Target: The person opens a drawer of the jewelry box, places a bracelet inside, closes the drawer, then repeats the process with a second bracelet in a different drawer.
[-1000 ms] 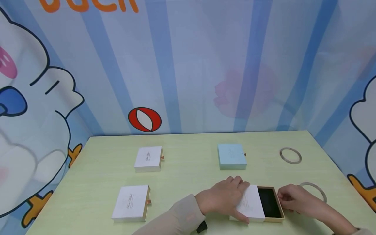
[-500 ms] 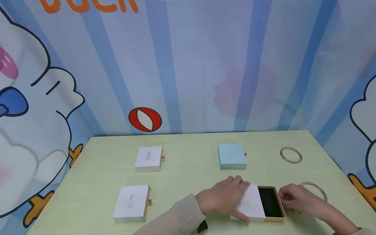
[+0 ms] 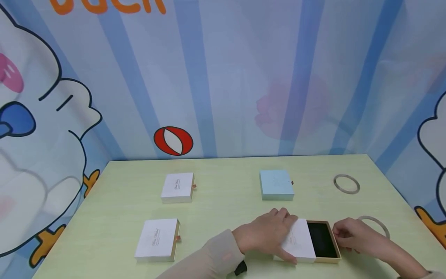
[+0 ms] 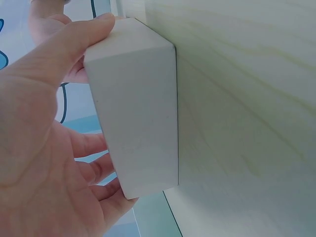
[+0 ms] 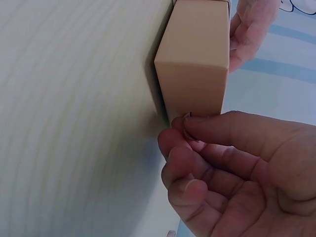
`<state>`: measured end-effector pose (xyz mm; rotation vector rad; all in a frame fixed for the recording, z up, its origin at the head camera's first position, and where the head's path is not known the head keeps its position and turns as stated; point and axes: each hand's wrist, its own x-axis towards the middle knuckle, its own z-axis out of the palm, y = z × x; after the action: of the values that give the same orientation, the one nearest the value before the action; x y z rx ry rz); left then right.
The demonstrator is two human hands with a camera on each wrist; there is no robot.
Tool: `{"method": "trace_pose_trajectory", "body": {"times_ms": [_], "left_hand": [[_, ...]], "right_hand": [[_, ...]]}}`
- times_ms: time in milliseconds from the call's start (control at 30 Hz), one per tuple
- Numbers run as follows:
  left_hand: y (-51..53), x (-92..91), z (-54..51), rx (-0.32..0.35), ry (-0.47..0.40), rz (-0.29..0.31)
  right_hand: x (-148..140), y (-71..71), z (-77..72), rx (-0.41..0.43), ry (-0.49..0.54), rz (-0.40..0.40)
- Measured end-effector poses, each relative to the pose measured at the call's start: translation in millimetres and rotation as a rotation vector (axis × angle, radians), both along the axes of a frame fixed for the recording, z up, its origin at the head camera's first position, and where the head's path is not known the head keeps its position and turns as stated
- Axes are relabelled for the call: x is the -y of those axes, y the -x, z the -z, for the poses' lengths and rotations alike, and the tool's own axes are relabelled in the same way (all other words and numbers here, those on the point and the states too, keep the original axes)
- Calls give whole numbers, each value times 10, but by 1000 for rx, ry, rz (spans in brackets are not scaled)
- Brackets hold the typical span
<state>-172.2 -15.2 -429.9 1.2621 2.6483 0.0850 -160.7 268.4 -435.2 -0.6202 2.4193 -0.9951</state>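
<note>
1. While the left hand (image 3: pixel 266 234) spans a white sleeve (image 3: pixel 300 243) on the table (image 3: pixel 223 193), its thumb lies along the near edge and its fingers reach the far edge, so the sleeve is gripped between them; the left wrist view shows the same hold across the sleeve's end.
2. From the sleeve's right end, a gold-edged drawer (image 3: pixel 326 260) sticks partway out, showing a black lining (image 3: pixel 322 239). Sleeve and drawer lie flat, near the table's front right.
3. Just beyond the drawer's outer end, the right hand (image 3: pixel 357 236) has its thumb and index finger pressed together, pinching a small tab (image 5: pixel 187 127) at the drawer's end face; its other fingers are curled in.
4. Behind the right hand lies a pale ring (image 3: pixel 381 223), partly hidden by it. A second ring (image 3: pixel 348 192) rests farther back, fully in view.
5. A light blue box (image 3: pixel 277 185) sits behind the sleeve, a small tab at its right side.
6. Well apart, on the table's left half, are two closed white boxes, one in front (image 3: pixel 156 239) and one behind (image 3: pixel 177 188), each with printed lettering and a brownish tab on its right side.
7. Behind the table hangs a blue-striped backdrop (image 3: pixel 237 77) with cartoon figures.
</note>
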Motion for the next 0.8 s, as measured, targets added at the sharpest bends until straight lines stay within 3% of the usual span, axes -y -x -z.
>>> {"method": "trace_pose_trajectory", "body": {"times_ms": [800], "left_hand": [[6, 2, -17, 24, -9, -5]], "right_hand": [[-72, -9, -12, 11, 3, 5]]}}
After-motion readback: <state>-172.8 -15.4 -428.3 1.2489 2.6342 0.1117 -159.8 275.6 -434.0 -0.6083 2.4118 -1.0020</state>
